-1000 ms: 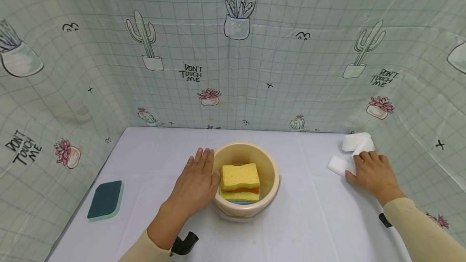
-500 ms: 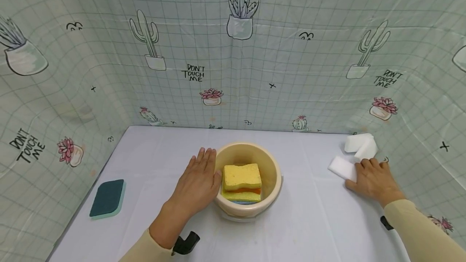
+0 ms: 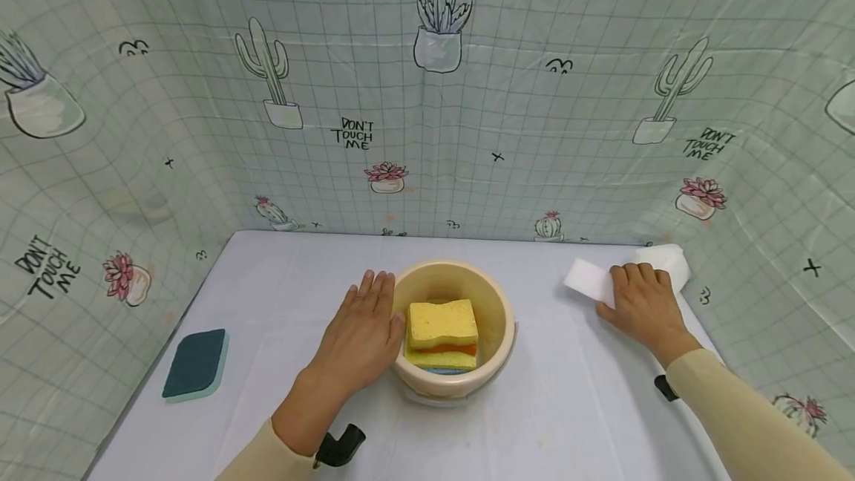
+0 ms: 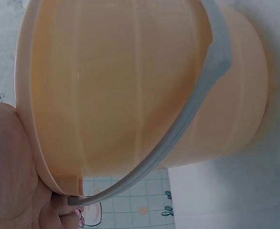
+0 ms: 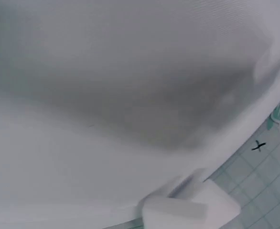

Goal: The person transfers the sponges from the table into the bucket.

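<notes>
A cream bucket [image 3: 505, 351] stands mid-table, with yellow sponges [image 3: 442, 324] stacked inside it. My left hand [image 3: 357, 336] lies along the bucket's left rim, fingers straight and together. In the left wrist view, that palm rests against the rim near the end of the grey handle [image 4: 178, 124]. At the table's right side, my right hand [image 3: 644, 306] pinches a white sponge block [image 3: 588, 280], which juts out to the left of the fingers. Behind the hand lie more white sponge blocks [image 3: 668, 262], partly covered by it.
A dark green scouring sponge [image 3: 194, 364] with a lighter underside lies near the table's left edge. The white-covered table [image 3: 554, 407] meets a grid-patterned curtain [image 3: 494, 110] with cactus prints at the back and both sides.
My right hand has moved left and slightly back, carrying the white sponge block away from the others. My left hand has stayed at the bucket's rim.
</notes>
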`<state>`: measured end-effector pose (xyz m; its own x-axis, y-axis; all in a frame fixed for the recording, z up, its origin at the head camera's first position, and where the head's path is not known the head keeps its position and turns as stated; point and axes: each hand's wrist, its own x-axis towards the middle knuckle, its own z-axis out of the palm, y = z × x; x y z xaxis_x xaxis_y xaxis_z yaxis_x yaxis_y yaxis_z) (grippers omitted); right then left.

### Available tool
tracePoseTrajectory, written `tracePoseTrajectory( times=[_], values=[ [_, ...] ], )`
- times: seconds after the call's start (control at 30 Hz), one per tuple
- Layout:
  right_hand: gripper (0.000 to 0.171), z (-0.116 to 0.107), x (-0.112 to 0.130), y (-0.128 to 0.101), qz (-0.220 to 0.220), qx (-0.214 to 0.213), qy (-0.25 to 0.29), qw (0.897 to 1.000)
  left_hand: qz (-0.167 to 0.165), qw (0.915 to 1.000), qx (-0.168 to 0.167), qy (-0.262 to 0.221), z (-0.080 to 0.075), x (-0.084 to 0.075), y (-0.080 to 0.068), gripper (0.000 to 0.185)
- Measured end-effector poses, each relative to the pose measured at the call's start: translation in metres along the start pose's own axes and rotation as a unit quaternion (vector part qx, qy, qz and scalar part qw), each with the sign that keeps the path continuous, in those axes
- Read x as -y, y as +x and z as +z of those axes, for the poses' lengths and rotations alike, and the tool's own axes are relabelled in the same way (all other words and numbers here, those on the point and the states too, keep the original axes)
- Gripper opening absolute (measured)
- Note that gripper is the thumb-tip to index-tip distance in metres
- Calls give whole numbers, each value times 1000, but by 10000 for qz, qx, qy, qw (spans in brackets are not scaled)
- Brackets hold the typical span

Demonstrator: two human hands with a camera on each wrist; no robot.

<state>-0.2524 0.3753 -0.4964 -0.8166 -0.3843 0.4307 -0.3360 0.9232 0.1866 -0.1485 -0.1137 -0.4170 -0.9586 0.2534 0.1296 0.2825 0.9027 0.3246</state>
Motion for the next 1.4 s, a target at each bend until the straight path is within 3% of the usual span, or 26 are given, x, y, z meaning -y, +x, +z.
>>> tracePoseTrajectory(
  times=[0.2,0.67,0.9,1.1,1.23,1.4],
  values=[
    [57,-4,23,25,-383,-392,-49,9985,16,10000,23,31,-1,-2,0,62],
    [59,-33,65,63,-836,-795,-45,9933,89,9998,179,10,-11,2,6,63],
    [58,-60,86,81,-1054,-1103,-2,9883,73,9995,297,52,-8,2,8,63],
    [59,-96,120,97,-1112,-1274,370,9849,56,9995,293,47,-7,1,7,62],
    [57,-115,149,103,-1365,-1210,617,9813,82,9996,254,36,-7,1,7,62],
    [59,-124,180,103,-1650,-698,856,9801,138,9996,224,63,-6,2,7,61]
  ],
)
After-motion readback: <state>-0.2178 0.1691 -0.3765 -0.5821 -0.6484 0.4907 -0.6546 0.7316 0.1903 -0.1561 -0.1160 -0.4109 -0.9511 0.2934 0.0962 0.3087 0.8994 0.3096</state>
